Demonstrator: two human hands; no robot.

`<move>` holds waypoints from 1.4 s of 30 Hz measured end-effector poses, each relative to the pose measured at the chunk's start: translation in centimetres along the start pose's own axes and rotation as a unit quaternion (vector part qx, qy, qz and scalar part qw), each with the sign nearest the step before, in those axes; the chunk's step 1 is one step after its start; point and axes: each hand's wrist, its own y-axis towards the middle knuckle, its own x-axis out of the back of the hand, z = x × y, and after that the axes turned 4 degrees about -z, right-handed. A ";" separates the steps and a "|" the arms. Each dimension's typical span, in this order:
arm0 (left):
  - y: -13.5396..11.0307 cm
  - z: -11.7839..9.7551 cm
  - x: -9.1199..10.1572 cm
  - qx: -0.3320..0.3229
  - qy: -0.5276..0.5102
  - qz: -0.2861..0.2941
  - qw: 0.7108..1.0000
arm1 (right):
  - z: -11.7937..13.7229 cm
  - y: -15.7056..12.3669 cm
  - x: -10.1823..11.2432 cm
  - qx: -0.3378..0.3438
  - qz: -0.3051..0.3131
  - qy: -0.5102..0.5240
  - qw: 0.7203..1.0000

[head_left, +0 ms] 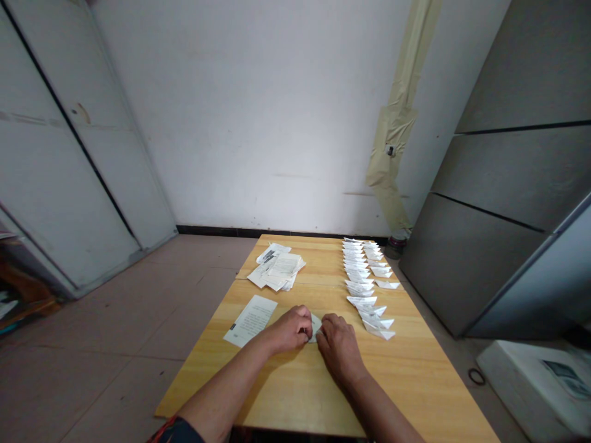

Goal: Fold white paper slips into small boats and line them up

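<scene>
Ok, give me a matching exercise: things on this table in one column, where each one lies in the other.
Things:
1. Folded white paper boats
2. Flat printed white sheet
3. Pile of loose printed papers
4. Small white paper piece

Places:
A. Between left hand and right hand
B. Far end of yellow wooden table, left side
C. Two rows along the right side
D. Just beyond the left hand

Pairs: 1-C, 2-D, 3-B, 4-A

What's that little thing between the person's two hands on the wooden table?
The head view shows a small piece of folded white paper between the left hand and the right hand, right at their fingers.
</scene>
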 end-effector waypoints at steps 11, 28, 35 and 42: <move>0.1 -0.2 -0.1 0.011 -0.008 -0.004 1.000 | 0.1 0.0 -0.3 -0.007 0.000 -0.026 1.000; 0.4 -1.1 -0.6 0.113 -0.093 -0.095 0.985 | 0.1 -0.1 -0.3 -0.011 0.003 -0.010 1.000; 0.3 -1.1 -1.6 0.101 -0.091 -0.124 0.983 | 0.1 -0.1 -0.2 -0.012 0.011 -0.010 1.000; -0.1 -0.6 -2.4 0.063 -0.047 -0.148 0.986 | -0.1 -0.1 -0.6 -0.004 -0.001 -0.018 1.000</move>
